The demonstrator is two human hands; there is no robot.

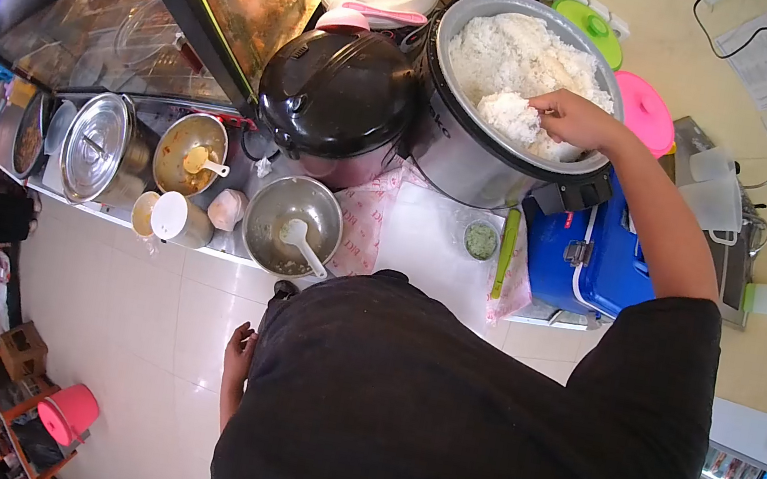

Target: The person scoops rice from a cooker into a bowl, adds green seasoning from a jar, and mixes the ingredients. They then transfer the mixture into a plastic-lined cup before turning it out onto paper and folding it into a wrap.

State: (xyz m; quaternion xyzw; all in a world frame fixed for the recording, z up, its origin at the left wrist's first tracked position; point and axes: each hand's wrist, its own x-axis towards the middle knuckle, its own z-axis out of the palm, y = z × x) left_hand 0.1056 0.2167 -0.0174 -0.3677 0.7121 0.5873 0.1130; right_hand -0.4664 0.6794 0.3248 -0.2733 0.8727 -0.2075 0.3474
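My right hand (574,119) reaches into a large rice cooker (476,169) that stands uncovered and full of white rice (517,47). Its fingers are closed at a raised clump of rice (511,116); whatever they grip is hidden by the rice and the hand. Down at my side, away from the counter, my left hand (242,342) hangs with loosely bent fingers and nothing visible in it. Left of the cooker sits a second, black-lidded cooker (337,90). A steel bowl (335,216) with a white rice paddle (303,244) lies nearer to me.
A blue cool box (594,255) stands right of the cooker. On the counter are a small tub of something green (481,240), a green-handled utensil (506,252), a bowl with a yellow ladle (199,160) and a lidded steel pot (95,146). A glass display case (124,34) rises at left.
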